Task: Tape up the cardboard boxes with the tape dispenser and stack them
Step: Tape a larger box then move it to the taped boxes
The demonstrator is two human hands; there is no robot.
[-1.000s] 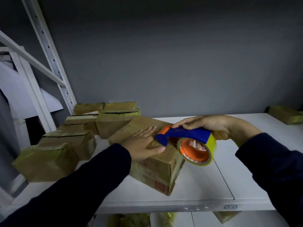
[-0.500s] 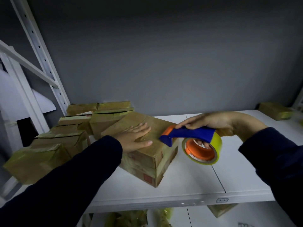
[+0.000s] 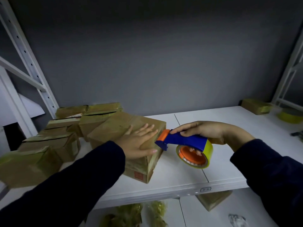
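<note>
A brown cardboard box (image 3: 114, 126) lies at an angle on the white shelf (image 3: 188, 174). My left hand (image 3: 139, 143) presses flat on its top near the right edge, fingers straight. My right hand (image 3: 201, 130) grips a tape dispenser (image 3: 185, 142) with a blue handle, orange head and a yellow tape roll. The dispenser's orange head touches the box's upper right edge, just past my left fingertips. Several other taped boxes (image 3: 54, 140) are piled to the left of this box.
White shelf uprights (image 3: 31, 66) rise at the left and right (image 3: 291, 63). A small box (image 3: 255, 106) and a yellow tape roll (image 3: 288, 117) sit at the far right. On the lower shelf lie another box (image 3: 213, 199) and crumpled yellowish wrapping (image 3: 131, 215).
The dispenser has slid right, from over the box top to its right edge. My left hand has shifted along the top toward that edge, and the view has swung right.
</note>
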